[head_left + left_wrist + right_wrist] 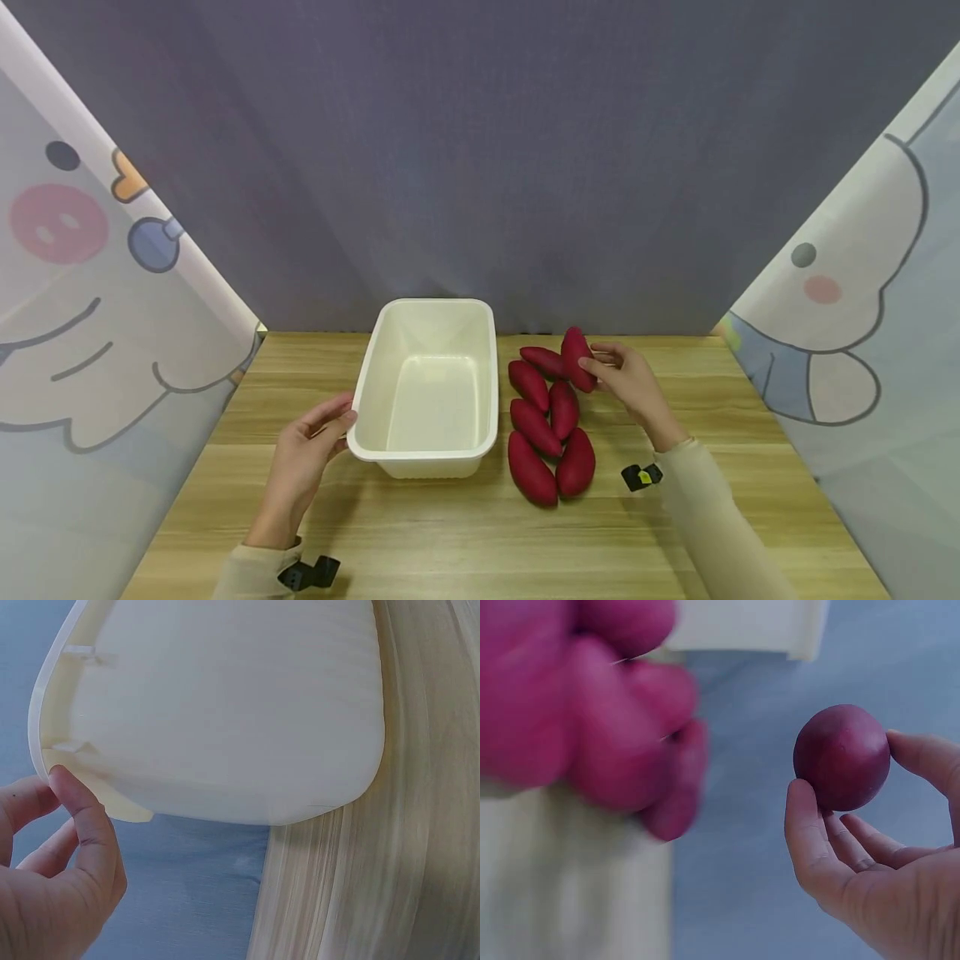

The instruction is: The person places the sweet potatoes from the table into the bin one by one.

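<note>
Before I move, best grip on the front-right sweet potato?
I'd pinch the front-right sweet potato across its thick middle, from above right: it lies lengthwise front to back, its right flank faces bare tabletop, and the front-left sweet potato crowds its left.

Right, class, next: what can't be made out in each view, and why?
Head: part of the right hand, hidden behind the held sweet potato; left sleeve, cut off by the bottom edge.
Left wrist: inside of the white tub, hidden by its wall.
Right wrist: outlines of other sweet potatoes, blurred, some cut off by the left edge.
</note>
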Demonstrator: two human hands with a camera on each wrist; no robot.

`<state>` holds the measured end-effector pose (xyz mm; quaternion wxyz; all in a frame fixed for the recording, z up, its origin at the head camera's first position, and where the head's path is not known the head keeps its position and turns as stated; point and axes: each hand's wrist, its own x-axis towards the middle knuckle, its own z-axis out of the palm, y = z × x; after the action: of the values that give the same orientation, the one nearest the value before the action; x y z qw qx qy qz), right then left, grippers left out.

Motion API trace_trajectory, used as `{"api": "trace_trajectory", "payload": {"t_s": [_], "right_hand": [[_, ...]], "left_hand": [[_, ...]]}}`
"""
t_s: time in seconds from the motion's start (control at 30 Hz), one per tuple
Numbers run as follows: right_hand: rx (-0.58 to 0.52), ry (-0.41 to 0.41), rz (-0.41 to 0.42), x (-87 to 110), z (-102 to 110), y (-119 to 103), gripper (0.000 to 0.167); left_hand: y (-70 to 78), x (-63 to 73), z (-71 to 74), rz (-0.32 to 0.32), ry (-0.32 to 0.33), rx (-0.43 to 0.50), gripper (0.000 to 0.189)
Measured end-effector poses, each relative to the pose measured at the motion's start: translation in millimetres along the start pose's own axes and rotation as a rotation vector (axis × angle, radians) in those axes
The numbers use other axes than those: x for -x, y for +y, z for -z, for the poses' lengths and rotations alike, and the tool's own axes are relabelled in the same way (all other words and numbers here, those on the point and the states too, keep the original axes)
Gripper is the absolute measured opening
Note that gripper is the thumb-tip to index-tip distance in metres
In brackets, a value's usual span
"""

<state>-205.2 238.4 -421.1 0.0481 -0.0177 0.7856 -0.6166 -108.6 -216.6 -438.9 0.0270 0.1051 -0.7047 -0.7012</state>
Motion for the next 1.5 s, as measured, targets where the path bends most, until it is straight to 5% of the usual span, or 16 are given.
{"api": "trace_trajectory", "payload": {"t_s": [0.43, 0.77, 1.1, 1.5], "right_hand": [[0.040, -0.056, 0.145, -30.2, -54, -89, 0.055], [0.065, -0.119, 0.111, -62.4, -126, -130, 0.051], [-0.034, -0.180, 0.030, -76.0, -188, -124, 0.044], [0.163, -0.208, -0.035, -82.3, -223, -94, 0.046]], "left_hand": [[0.7, 0.2, 1.3, 0.006, 0.004, 0.010, 0.051], [-1.1, 1.8, 1.3, -0.005, -0.002, 0.004, 0.053], [-3.1, 1.2, -2.2, -0.036, -0.017, 0.008, 0.051], [-2.2, 3.4, -7.9, -0.038, -0.019, 0.035, 0.046]]}}
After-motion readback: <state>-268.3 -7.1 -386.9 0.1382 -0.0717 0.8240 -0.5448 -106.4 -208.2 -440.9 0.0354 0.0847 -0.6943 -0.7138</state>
